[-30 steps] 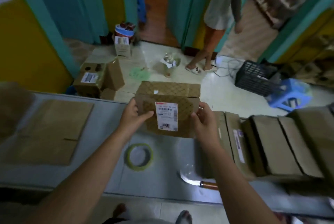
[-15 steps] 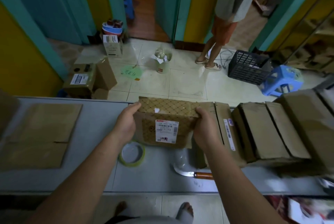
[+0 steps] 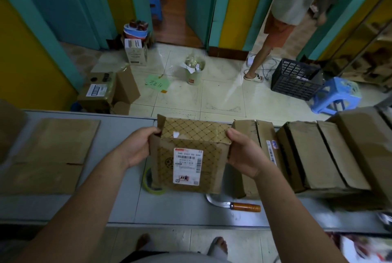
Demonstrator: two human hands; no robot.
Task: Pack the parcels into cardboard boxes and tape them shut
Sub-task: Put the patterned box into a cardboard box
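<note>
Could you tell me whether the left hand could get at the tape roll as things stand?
Probably not at once: the left hand grips the patterned box, as does the right hand, and that box hides most of the tape roll. Only the roll's near-left edge shows on the table.

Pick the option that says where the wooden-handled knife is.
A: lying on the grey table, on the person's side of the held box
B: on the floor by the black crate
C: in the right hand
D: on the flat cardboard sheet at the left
A: the knife lies flat on the grey table, in front of the labelled box that the left hand and right hand grip by its sides.
</note>
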